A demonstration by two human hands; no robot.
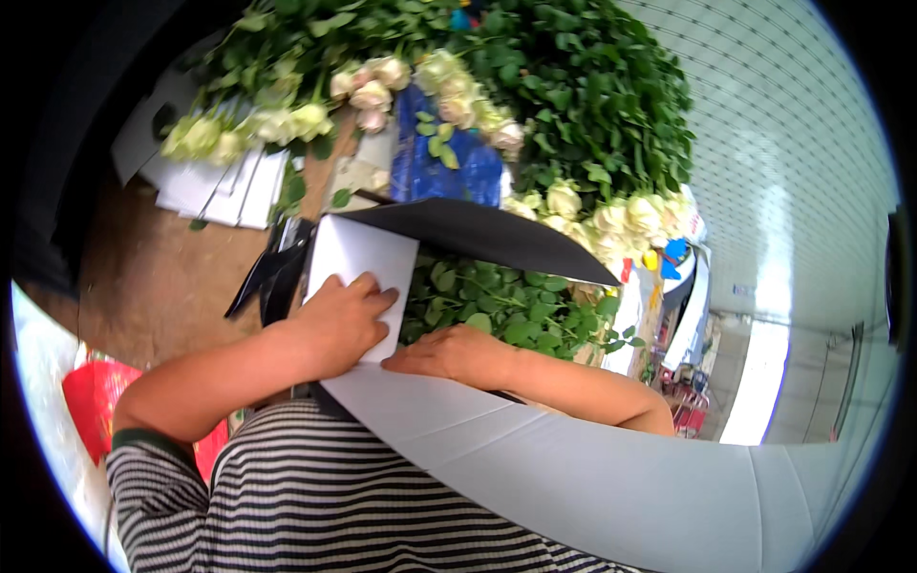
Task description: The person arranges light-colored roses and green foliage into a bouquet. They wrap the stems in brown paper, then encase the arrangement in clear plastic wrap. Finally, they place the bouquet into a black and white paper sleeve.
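Observation:
A long pale-grey sheet (573, 458) runs from in front of my body out to the right. At its left end a white panel (368, 248) stands folded up, meeting it at a crease. My left hand (349, 320) lies on this white panel, fingers bent and apart. My right hand (454, 351) rests by the crease, its fingers stretched toward the left hand. Beyond it, leafy green stems (521, 310) lie under a curved black sheet (487, 237). Whether the black sheet joins the grey one is hidden.
Cream and pale-pink roses (377, 86) lie across the far side, with a big heap of green foliage (592, 86) behind. White sheets (224, 186) lie on the brown tabletop (143, 277) at left. Blue plastic (444, 153) shows between the roses. Red material (91, 401) is at lower left.

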